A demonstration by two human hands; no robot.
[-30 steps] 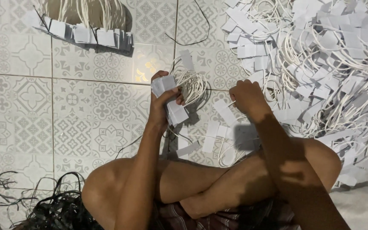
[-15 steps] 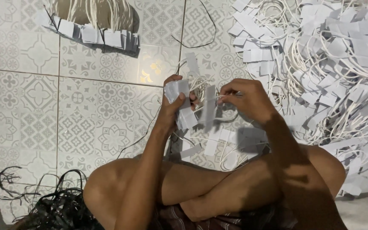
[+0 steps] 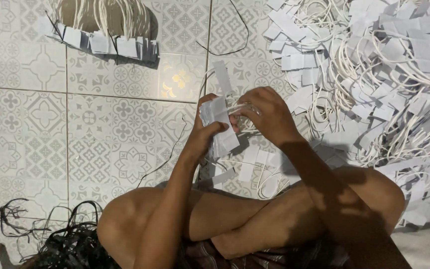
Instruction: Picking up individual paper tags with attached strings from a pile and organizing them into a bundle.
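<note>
Left hand [image 3: 206, 133]: grip closed on a stack of white paper tags [image 3: 218, 127], fanned, held above the tiled floor [image 3: 90, 124] | Right hand [image 3: 267, 112]: fingers pinched, apparently on a white cord loop [image 3: 239, 107] at the stack's top | Loose tag pile [image 3: 374, 74] just beside, right.

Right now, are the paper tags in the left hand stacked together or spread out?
Stacked together. The left hand grips the white tags as one tight bundle, edges layered; the right hand touches it.
</note>
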